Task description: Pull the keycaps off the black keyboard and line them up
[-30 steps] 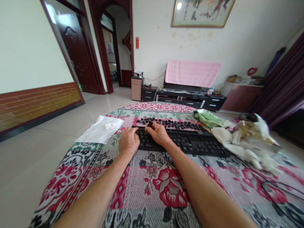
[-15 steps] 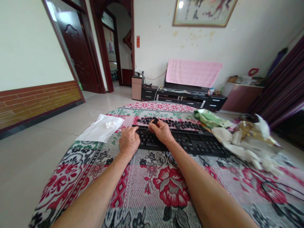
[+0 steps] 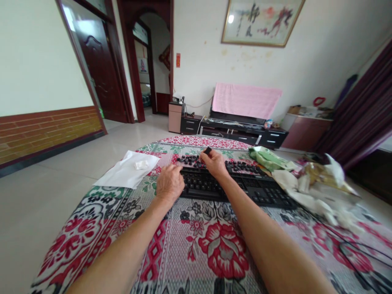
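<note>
A black keyboard (image 3: 260, 191) lies across the patterned tablecloth, many of its keycaps off. My left hand (image 3: 170, 181) is closed around its left end, fingers on the upper edge. Above the keyboard's far edge, my right hand (image 3: 214, 164) pinches a small black object (image 3: 208, 150) that sticks up past the fingers; its kind is too small to make out. Loose black keycaps (image 3: 243, 166) lie scattered in a band just behind the keyboard, partly hidden by my right hand.
A white sheet (image 3: 122, 173) carries a crumpled white tissue (image 3: 141, 164) on the left. To the right are a green bag (image 3: 269, 158), torn packaging (image 3: 318, 183) and a black cable (image 3: 343, 251). A TV stand (image 3: 239, 132) stands beyond the table.
My right hand has moved slightly away and to the right, from over the keys toward the loose keycaps, still with the black object. My left hand stays at the keyboard's left end.
</note>
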The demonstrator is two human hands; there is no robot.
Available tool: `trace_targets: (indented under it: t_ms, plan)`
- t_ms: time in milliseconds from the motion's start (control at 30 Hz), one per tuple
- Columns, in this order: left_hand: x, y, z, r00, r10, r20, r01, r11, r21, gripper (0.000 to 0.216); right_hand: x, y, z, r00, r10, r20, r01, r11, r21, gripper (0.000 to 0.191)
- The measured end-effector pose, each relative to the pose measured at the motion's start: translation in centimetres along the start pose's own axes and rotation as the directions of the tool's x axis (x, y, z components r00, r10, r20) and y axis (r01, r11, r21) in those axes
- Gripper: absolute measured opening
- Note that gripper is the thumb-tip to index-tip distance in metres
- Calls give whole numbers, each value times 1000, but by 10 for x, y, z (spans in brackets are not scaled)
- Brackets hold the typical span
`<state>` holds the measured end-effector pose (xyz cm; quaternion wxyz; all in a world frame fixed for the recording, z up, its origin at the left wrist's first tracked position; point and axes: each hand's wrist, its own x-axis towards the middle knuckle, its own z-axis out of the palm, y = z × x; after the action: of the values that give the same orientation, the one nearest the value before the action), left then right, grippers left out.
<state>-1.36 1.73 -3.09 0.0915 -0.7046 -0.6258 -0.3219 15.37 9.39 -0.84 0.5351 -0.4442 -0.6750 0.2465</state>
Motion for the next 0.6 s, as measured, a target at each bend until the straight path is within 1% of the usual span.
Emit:
trace_targets:
  t_ms: [100, 167, 267, 300, 367, 433, 500, 600]
  plan:
    - [-4, -3, 2, 997, -46, -54, 44, 998, -39, 31, 8, 3, 14, 1000, -8, 19, 9, 999, -42, 16]
    - [-5, -4, 2, 996, -62, -61, 58, 997, -60, 31, 14, 2, 13, 1000, 5, -17, -6, 1000, -26, 18]
    - [-6, -4, 2, 998, -49, -42, 46, 996, -71, 31, 23, -4, -5, 993, 40, -112, -29, 995, 96, 21]
    - [-6, -4, 2, 997, -56, -43, 53, 996, -72, 31, 25, -7, -14, 991, 46, -127, -26, 988, 150, 22]
    - [-4, -4, 3, 996, -68, -50, 64, 996, -68, 31, 28, -13, -31, 987, 45, -155, -13, 979, 204, 21]
    - [0, -5, 3, 999, -29, -20, 28, 998, -64, 35, 28, -18, -44, 983, 45, -180, -3, 974, 228, 20]
    - [5, -9, 5, 998, 51, 43, -48, 997, -67, 41, 26, -21, -51, 979, 49, -197, 1, 969, 246, 19]
    - [11, -16, 8, 970, 209, 128, -200, 977, -77, 45, 26, -21, -56, 976, 53, -212, 2, 968, 249, 17]
